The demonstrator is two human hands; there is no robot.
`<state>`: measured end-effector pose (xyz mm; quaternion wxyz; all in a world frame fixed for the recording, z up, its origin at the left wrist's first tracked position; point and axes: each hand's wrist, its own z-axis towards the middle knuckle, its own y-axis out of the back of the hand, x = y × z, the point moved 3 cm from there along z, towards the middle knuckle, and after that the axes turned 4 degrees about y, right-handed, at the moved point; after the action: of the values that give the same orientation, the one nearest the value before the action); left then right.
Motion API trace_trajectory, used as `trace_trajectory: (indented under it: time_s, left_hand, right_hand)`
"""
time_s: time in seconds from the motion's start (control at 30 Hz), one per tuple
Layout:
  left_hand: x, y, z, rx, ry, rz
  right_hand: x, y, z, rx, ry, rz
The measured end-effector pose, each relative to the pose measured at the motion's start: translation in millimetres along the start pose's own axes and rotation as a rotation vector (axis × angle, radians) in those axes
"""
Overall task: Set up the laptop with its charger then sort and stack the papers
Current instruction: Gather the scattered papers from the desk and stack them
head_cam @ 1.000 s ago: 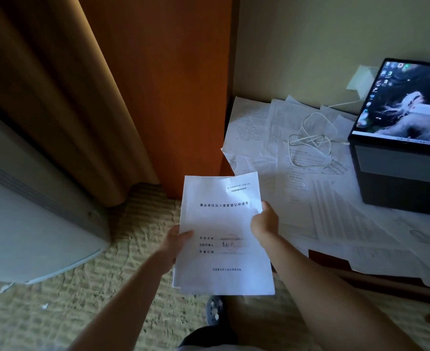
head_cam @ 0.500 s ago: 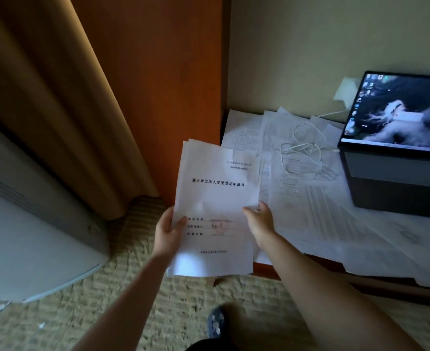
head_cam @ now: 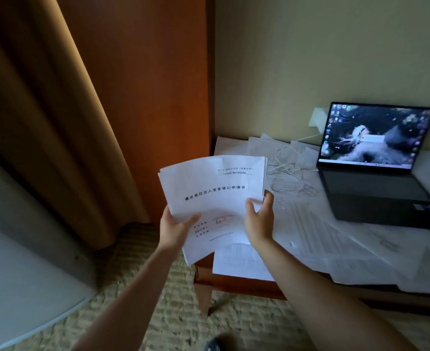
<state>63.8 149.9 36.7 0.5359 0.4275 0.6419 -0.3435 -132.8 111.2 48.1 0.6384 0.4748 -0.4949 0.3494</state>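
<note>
My left hand (head_cam: 174,230) grips the sheaf of papers (head_cam: 214,196) above the desk (head_cam: 236,285) corner; my right hand (head_cam: 258,219), fingers loosely spread, seems barely touching its edge; laptop (head_cam: 376,168) open.

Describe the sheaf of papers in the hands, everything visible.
The sheaf is several white printed sheets, edges slightly fanned at the top and right. The top sheet carries a bold title line, small print at its upper right and a reddish stamp lower down. It is held tilted above the desk's left corner. The left hand grips its lower left, thumb on top; the right hand, fingers spread, is at its right edge.
</note>
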Motion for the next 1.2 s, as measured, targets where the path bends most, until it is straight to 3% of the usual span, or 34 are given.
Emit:
trace_trajectory:
  time_s: [0.13, 0.23, 0.37, 0.43, 0.57, 0.63, 0.7, 0.8, 0.9, 1.0, 1.07, 1.13, 1.2]
  left_hand:
    - [23, -2, 1, 0.009, 0.191, 0.023]
    - [45, 2, -4, 0.049, 0.273, 0.117]
    - [56, 24, -6, -0.171, 0.212, 0.251]
    - [58, 41, -6, -0.301, 0.184, 0.23]
    - [74, 68, -12, -0.459, 0.258, 0.155]
    - [84, 73, -22, -0.463, 0.304, 0.137]
    - [92, 75, -35, -0.45, 0.336, 0.158]
    - [97, 78, -49, -0.431, 0.359, 0.169]
    - [99, 83, -53, -0.416, 0.376, 0.163]
    - [97, 85, -54, -0.358, 0.374, 0.169]
    - [97, 80, -53, -0.271, 0.395, 0.202]
    - [98, 70, -49, -0.137, 0.414, 0.231]
    - [95, 55, -47, -0.02, 0.438, 0.241]
  right_hand:
    - [-3, -3, 0, 0.049, -0.014, -0.089]
    - [-5, -5, 0, 0.025, -0.05, -0.017]
    - [-26, -10, -1, 0.108, -0.169, 0.024]
    - [-48, -8, -4, 0.28, -0.159, -0.284]
    - [-91, -14, -34, 0.851, 0.082, -0.926]
    - [-103, -17, -51, 0.929, 0.221, -1.146]
    - [-106, -19, -64, 0.854, 0.334, -1.238]
    - [-112, -16, -66, 0.697, 0.465, -1.115]
    - [-98, -2, -56, 0.548, 0.37, -0.921]
    - [-70, 7, -40, 0.155, 0.23, -0.732]
    - [-48, 2, -40, 0.006, 0.43, -0.653]
    - [-30, -12, -48, 0.051, 0.678, -0.582]
    - [-22, -28, -60, 0.265, 0.784, -0.462]
